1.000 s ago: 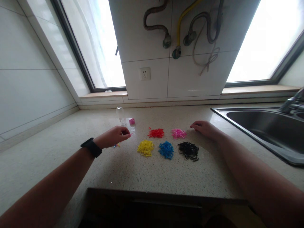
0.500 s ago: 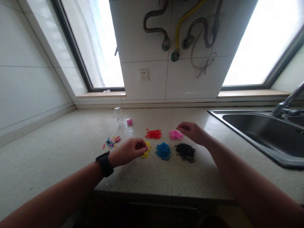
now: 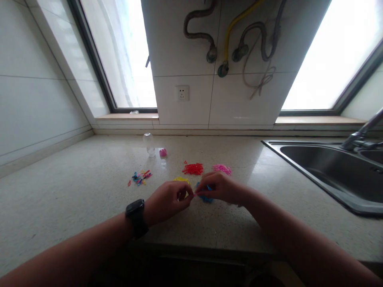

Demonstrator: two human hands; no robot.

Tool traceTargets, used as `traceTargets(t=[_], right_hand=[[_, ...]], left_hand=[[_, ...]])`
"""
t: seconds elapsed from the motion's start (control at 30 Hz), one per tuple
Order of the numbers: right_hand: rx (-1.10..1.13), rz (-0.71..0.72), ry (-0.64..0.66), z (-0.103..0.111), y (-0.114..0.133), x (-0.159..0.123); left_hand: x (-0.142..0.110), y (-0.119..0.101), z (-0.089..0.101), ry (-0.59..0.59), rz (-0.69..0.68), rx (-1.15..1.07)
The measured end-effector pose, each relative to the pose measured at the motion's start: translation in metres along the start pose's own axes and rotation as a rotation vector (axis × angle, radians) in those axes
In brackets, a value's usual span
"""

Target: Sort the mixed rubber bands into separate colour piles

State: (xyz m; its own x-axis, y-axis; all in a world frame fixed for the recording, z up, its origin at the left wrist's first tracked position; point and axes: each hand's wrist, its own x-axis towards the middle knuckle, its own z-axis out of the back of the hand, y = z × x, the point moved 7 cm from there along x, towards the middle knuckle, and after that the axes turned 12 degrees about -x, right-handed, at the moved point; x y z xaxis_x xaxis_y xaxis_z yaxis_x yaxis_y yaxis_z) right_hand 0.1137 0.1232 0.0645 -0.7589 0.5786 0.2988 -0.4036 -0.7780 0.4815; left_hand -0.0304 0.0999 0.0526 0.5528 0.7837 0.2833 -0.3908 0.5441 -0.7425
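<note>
My left hand (image 3: pixel 170 200), with a black watch on its wrist, is closed in a pinch. My right hand (image 3: pixel 222 186) meets it fingertip to fingertip, pinched on a small pink rubber band (image 3: pixel 195 194) that spans both hands. The yellow rubber bands (image 3: pixel 182 180) lie partly behind my left fingers. Under my right hand the blue rubber bands (image 3: pixel 206 198) show only in part, and the black pile is almost wholly hidden by the hand and wrist. Farther back lie the red rubber bands (image 3: pixel 193 169) and the pink rubber bands (image 3: pixel 222 169).
To the left is a mixed-colour heap of small bands (image 3: pixel 141 177). Behind it stand a clear glass bottle (image 3: pixel 149 145) and a pink cap (image 3: pixel 162 152). A steel sink (image 3: pixel 323 171) with a faucet (image 3: pixel 362 133) is set into the counter (image 3: pixel 89 191) at right.
My right hand has moved from the pink pile left and nearer to meet my left hand, bringing a pink rubber band. My left hand has shifted slightly right and nearer, away from the yellow pile.
</note>
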Motion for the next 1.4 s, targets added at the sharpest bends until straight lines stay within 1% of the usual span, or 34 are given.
traceTargets(t=[0.07, 0.17, 0.27, 0.33, 0.37, 0.43, 0.53, 0.6, 0.67, 0.8, 0.93, 1.13, 1.4], right_hand=[[-0.016, -0.027, -0.017, 0.004, -0.006, -0.001], [-0.044, -0.142, -0.143, 0.024, -0.024, -0.009], [-0.058, -0.314, -0.281, 0.053, -0.056, -0.025], [-0.126, -0.401, -0.342, 0.070, -0.080, -0.039], [-0.176, -0.443, -0.356, 0.076, -0.091, -0.046], [-0.270, -0.516, -0.332, 0.084, -0.112, -0.057], [-0.342, -0.573, -0.219, 0.082, -0.132, -0.067], [-0.344, -0.587, -0.150, 0.078, -0.137, -0.068], [-0.331, -0.594, -0.116, 0.075, -0.139, -0.068], [-0.320, -0.602, -0.117, 0.076, -0.140, -0.069], [-0.333, -0.603, -0.133, 0.079, -0.148, -0.073], [-0.350, -0.619, -0.093, 0.079, -0.160, -0.079], [-0.375, -0.611, -0.069, 0.078, -0.165, -0.080]], left_hand=[[0.000, 0.004, 0.001, -0.017, 0.026, -0.011], [-0.001, 0.010, 0.004, -0.041, 0.035, 0.009], [-0.003, 0.011, 0.006, -0.046, 0.001, 0.078], [-0.004, 0.011, 0.008, -0.043, -0.020, 0.119], [-0.004, 0.011, 0.009, -0.038, -0.028, 0.132], [-0.005, 0.011, 0.009, -0.032, -0.042, 0.147], [-0.006, 0.013, 0.010, -0.031, -0.053, 0.158], [-0.007, 0.014, 0.009, -0.027, -0.059, 0.167], [-0.008, 0.013, 0.009, -0.026, -0.069, 0.179], [-0.009, 0.012, 0.008, -0.014, -0.091, 0.191], [-0.009, 0.012, 0.008, -0.004, -0.090, 0.195], [-0.009, 0.011, 0.007, 0.008, -0.097, 0.222], [-0.009, 0.011, 0.005, 0.027, -0.105, 0.228]])
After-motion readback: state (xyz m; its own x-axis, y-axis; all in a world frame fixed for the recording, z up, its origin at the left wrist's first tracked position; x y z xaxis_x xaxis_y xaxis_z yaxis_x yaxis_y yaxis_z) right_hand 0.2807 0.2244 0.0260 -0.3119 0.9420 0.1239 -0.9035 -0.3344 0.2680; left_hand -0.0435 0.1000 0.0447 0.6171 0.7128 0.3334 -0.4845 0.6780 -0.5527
